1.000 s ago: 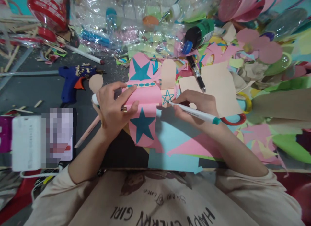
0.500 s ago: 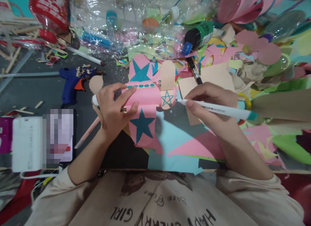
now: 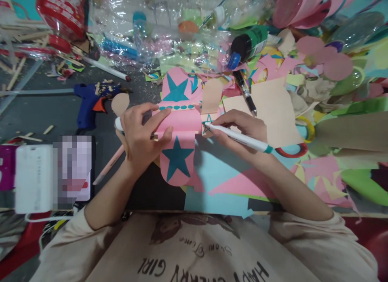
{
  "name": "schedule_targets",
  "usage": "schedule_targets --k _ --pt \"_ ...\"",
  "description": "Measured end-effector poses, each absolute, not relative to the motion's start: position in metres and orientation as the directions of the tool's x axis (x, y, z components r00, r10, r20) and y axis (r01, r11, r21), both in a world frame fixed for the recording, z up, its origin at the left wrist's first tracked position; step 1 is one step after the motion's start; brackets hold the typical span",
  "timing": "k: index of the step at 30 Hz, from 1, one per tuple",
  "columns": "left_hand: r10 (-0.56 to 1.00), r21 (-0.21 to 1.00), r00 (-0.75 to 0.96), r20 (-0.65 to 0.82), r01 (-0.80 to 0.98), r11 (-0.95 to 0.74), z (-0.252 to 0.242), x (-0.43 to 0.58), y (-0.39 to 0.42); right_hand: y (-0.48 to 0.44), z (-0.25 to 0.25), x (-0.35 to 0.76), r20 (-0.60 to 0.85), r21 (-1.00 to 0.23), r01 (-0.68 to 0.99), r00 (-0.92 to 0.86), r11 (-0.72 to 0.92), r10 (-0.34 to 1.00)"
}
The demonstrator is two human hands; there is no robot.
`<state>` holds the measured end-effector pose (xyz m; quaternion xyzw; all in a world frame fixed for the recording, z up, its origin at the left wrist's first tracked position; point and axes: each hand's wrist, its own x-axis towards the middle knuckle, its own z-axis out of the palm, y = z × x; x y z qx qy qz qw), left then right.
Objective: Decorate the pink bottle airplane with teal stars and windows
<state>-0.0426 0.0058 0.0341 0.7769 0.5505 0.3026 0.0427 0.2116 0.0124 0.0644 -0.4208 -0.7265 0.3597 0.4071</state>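
Note:
My right hand (image 3: 242, 132) grips a white marker (image 3: 245, 139) with a teal end, its tip touching the tan rounded strip (image 3: 211, 96) where a teal star outline is drawn. My left hand (image 3: 144, 130) rests with fingers spread on the pink paper piece (image 3: 184, 121), holding it down. Teal paper stars (image 3: 178, 158) sit on its upper and lower rounded flaps, and a row of teal dots crosses it. A white cap or pen end (image 3: 118, 124) shows beside my left hand; whether the hand grips it is unclear.
A blue glue gun (image 3: 86, 102) and a phone (image 3: 81, 168) lie at the left. Behind are clear plastic bottles and a dark bottle (image 3: 248, 43). Red-handled scissors (image 3: 292, 150), a black pen (image 3: 247, 96) and paper scraps lie to the right.
My right hand has moved left with the marker, bringing its tip from the strip's right edge onto the star outline. The black pen's tip is now uncovered. My left hand stays in place.

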Motion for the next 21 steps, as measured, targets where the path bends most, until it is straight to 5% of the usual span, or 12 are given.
schedule_targets --k 9,21 --pt "0.884 0.388 0.218 0.414 0.837 -0.387 0.0330 -0.0432 0.0054 0.0134 0.0666 0.2111 0.327 -0.820 0.350 -0.364 0.453 0.872" --pt "0.902 0.403 0.195 0.384 0.844 -0.354 0.0349 -0.0417 0.0051 0.0200 0.0647 0.2187 0.212 -0.928 0.262 -0.219 0.267 0.952"
